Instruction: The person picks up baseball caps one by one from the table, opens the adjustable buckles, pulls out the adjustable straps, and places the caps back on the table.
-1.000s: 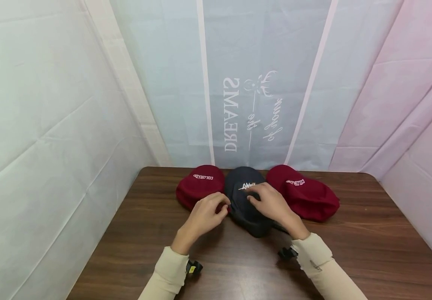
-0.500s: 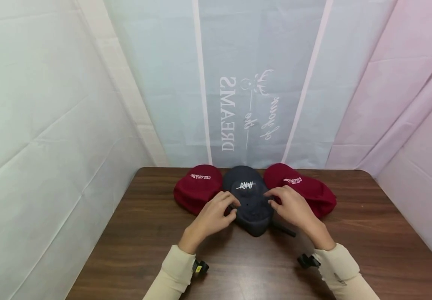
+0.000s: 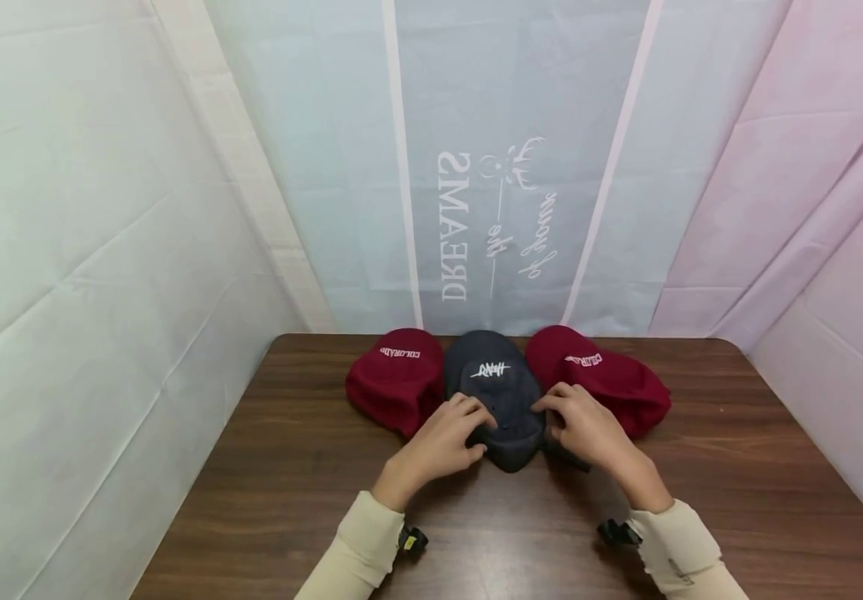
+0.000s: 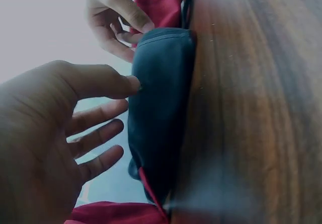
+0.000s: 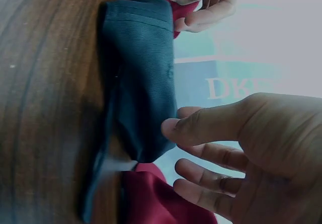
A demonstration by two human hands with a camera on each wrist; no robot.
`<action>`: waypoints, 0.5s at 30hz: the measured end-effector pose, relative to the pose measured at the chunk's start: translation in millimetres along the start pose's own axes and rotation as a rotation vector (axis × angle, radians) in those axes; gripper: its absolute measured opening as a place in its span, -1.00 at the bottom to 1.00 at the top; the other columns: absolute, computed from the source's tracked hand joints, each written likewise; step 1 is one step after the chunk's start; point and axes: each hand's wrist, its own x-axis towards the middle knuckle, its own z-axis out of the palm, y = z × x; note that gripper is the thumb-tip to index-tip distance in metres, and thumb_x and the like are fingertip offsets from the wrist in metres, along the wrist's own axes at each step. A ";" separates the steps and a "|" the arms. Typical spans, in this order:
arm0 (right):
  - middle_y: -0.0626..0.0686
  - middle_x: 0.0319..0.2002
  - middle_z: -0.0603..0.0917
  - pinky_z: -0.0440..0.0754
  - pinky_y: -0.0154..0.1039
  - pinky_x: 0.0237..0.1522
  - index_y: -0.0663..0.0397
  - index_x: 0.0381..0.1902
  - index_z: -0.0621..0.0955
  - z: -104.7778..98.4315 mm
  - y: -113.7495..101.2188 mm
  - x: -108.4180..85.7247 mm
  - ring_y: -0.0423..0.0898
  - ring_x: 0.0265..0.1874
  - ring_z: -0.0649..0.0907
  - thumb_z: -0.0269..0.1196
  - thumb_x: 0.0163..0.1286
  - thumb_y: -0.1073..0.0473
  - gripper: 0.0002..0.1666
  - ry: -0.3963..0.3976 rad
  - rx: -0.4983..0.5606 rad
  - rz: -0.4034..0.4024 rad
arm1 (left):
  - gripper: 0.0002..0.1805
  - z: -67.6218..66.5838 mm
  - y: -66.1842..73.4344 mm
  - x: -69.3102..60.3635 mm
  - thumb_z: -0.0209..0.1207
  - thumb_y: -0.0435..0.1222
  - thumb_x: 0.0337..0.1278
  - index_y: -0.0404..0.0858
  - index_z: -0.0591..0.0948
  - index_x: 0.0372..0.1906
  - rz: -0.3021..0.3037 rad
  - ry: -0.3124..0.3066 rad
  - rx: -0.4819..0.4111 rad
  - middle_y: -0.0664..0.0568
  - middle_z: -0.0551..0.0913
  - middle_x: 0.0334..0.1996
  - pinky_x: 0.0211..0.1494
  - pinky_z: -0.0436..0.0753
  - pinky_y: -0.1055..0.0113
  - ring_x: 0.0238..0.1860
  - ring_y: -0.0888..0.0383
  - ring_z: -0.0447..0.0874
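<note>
A dark navy baseball cap (image 3: 486,354) with white lettering lies in the middle of a row, its crown toward me. My left hand (image 3: 442,442) is at its near left side, fingers over the crown. In the left wrist view the left thumb (image 4: 108,83) touches or nearly touches the fabric, fingers loosely spread. At the cap's right side is my right hand (image 3: 589,427), relaxed and slightly bent. The right thumb (image 5: 183,129) lies at the crown's edge in the right wrist view. A dark strap (image 5: 95,178) sticks out beside the cap, partly hidden by the right hand in the head view.
Dark red caps lettered COLORADO flank the navy one, on the left (image 3: 394,379) and right (image 3: 626,387). All lie along the back edge of the brown wooden table (image 3: 311,500). A printed cloth (image 3: 514,100) hangs behind, with pale cloth walls at both sides.
My right hand has moved from over the navy cap to its right side. The left hand has shifted right and nearer along the cap. The navy cap's crown looks smoother.
</note>
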 end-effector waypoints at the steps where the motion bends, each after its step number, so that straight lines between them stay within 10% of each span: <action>1: 0.03 -0.04 0.70 0.70 0.00 -0.10 -0.04 -0.10 0.82 1.7 0.1 -0.3 0.02 -0.07 0.61 0.44 0.20 0.43 -0.65 -0.001 -0.004 -0.002 | -0.70 1.5 0.5 -0.1 0.42 -0.27 0.24 -0.03 0.73 0.06 -0.007 -0.008 0.017 0.14 0.68 0.07 0.18 0.60 0.28 0.11 0.15 0.54; 15: -0.08 -0.13 0.65 0.63 -0.09 -0.19 -0.25 -0.30 0.77 4.6 0.4 0.4 -0.08 -0.12 0.57 0.54 0.27 0.24 -0.79 -0.026 0.021 0.012 | -0.90 10.5 -1.1 -4.7 0.38 -0.32 0.30 -0.05 0.72 -0.18 -0.077 0.043 0.000 0.17 0.68 -0.16 0.04 0.62 0.41 -0.07 0.22 0.57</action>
